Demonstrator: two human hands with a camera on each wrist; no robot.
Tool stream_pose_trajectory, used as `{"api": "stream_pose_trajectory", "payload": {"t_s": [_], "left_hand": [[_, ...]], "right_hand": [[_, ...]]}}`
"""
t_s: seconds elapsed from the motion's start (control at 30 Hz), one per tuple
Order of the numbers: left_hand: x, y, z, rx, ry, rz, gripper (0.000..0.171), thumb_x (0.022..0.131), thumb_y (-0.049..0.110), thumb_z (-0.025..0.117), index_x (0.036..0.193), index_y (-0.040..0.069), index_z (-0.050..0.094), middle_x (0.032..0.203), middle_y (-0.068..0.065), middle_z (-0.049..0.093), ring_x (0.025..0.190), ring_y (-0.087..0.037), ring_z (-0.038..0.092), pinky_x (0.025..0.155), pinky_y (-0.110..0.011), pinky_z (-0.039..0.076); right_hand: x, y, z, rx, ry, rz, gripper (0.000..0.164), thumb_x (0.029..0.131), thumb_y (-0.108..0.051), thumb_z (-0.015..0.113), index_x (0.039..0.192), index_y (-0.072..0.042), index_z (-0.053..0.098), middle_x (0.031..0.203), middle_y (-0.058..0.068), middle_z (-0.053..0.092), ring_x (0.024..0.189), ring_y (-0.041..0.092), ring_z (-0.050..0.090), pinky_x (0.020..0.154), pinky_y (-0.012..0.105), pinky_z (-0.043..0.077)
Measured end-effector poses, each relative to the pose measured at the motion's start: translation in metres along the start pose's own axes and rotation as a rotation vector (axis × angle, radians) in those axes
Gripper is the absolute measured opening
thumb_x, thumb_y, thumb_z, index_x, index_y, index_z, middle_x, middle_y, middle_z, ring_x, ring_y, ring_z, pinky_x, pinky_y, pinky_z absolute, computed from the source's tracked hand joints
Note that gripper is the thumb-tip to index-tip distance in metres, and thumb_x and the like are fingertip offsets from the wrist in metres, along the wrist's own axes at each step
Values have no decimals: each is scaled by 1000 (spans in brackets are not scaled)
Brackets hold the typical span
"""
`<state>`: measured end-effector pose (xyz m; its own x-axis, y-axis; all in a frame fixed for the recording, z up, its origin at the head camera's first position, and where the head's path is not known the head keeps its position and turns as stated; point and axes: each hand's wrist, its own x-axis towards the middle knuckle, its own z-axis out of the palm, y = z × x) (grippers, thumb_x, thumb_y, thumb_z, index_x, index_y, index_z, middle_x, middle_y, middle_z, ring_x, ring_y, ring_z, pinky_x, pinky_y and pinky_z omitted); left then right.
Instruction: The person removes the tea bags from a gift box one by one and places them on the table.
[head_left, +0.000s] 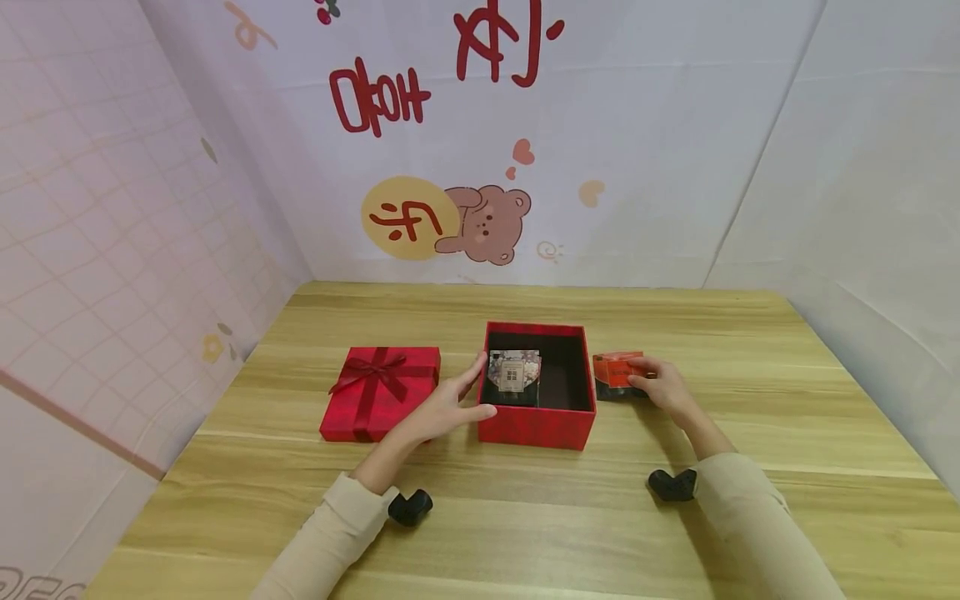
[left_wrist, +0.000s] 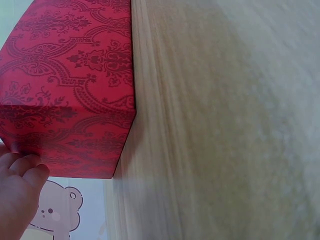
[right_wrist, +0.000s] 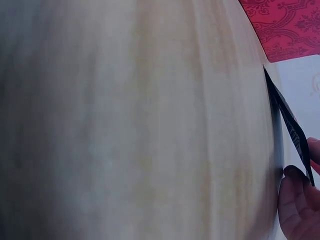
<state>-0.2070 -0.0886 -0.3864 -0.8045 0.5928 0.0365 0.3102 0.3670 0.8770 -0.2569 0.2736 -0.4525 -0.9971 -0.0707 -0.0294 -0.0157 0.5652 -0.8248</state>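
A red patterned box (head_left: pixel 534 427) with a dark inside stands without its lid on the wooden table. Inside it, on the left, is a floral and black packet (head_left: pixel 513 377). My left hand (head_left: pixel 447 406) rests against the box's left side, the thumb at its front left corner and the fingers along the wall. To the right of the box, my right hand (head_left: pixel 665 388) pinches the right edge of a red and black packet (head_left: pixel 611 377). In the right wrist view this packet (right_wrist: pixel 290 120) is tilted, its pinched edge raised off the table.
Left of the box lies the red lid (head_left: pixel 381 396) with a dark red ribbon bow. Black devices sit at the left cuff (head_left: pixel 410 507) and the right cuff (head_left: pixel 672 485). White printed cloth (head_left: pixel 637 150) hangs behind the wooden table (head_left: pixel 525 533).
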Motion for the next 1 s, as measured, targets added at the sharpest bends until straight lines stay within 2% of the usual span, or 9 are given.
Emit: {"api": "stream_pose_trajectory", "payload": {"t_s": [0.1, 0.27, 0.3, 0.37, 0.5, 0.57, 0.73, 0.87, 1.0], "left_hand": [[0, 3, -1, 6, -5, 2, 78, 88, 11, 60, 145, 2, 7, 151, -14, 6, 138, -28, 12, 108, -44, 22], [2, 3, -2, 8, -13, 10, 77, 89, 10, 59, 144, -1, 7, 151, -16, 6, 137, -30, 13, 108, -45, 22], [3, -1, -2, 8, -13, 10, 77, 88, 10, 59, 145, -1, 6, 151, -15, 5, 137, -30, 13, 108, -45, 21], [7, -10, -1, 8, -11, 12, 79, 88, 10, 59, 145, 1, 6, 152, -13, 4, 137, -29, 12, 108, -45, 21], [13, -29, 2, 12, -2, 18, 81, 88, 13, 60, 146, 6, 5, 152, -8, 3, 138, -27, 11, 109, -44, 21], [13, -32, 3, 14, 5, 24, 81, 88, 15, 61, 147, 8, 5, 152, -6, 4, 138, -25, 12, 109, -43, 21], [13, -35, 3, 3, 16, 37, 83, 87, 22, 63, 147, 8, 8, 153, -3, 6, 138, -22, 13, 109, -41, 22], [12, -35, 3, -2, 16, 48, 84, 86, 27, 63, 147, 6, 8, 153, -4, 7, 138, -22, 14, 109, -41, 21], [12, -35, 3, -4, 14, 47, 86, 86, 31, 63, 147, 6, 8, 153, -5, 7, 138, -23, 14, 109, -42, 21]], "right_hand": [[0, 1, -2, -7, 2, 8, 40, 90, -2, 51, 125, 14, 44, 123, 35, 46, 105, 35, 50, 75, 18, 40], [1, 0, -5, -6, -4, 8, 42, 91, -3, 50, 128, 14, 41, 128, 35, 42, 115, 41, 44, 87, 30, 40], [0, 0, -5, -6, -1, 6, 42, 91, -2, 50, 128, 14, 41, 128, 35, 42, 115, 41, 43, 88, 32, 40], [-1, -1, -6, -3, 3, 1, 42, 90, -2, 50, 128, 15, 40, 127, 36, 42, 116, 41, 43, 89, 30, 39], [-3, -2, -7, 12, -1, 6, 45, 91, -2, 50, 129, 16, 37, 127, 36, 42, 117, 41, 44, 80, 18, 41], [-3, -2, -7, 19, -8, 11, 46, 91, -2, 50, 131, 16, 35, 128, 36, 41, 117, 42, 43, 80, 18, 41], [-4, -1, -7, 8, -13, 11, 48, 92, -3, 49, 132, 16, 32, 128, 37, 40, 118, 45, 42, 92, 38, 41], [-5, -3, -7, -46, -20, -11, 51, 92, -8, 52, 134, 13, 33, 130, 38, 37, 118, 47, 41, 96, 51, 37], [-4, -1, -6, -174, -25, -114, 57, 89, -24, 60, 131, 8, 41, 128, 37, 40, 115, 51, 41, 95, 58, 34]]}}
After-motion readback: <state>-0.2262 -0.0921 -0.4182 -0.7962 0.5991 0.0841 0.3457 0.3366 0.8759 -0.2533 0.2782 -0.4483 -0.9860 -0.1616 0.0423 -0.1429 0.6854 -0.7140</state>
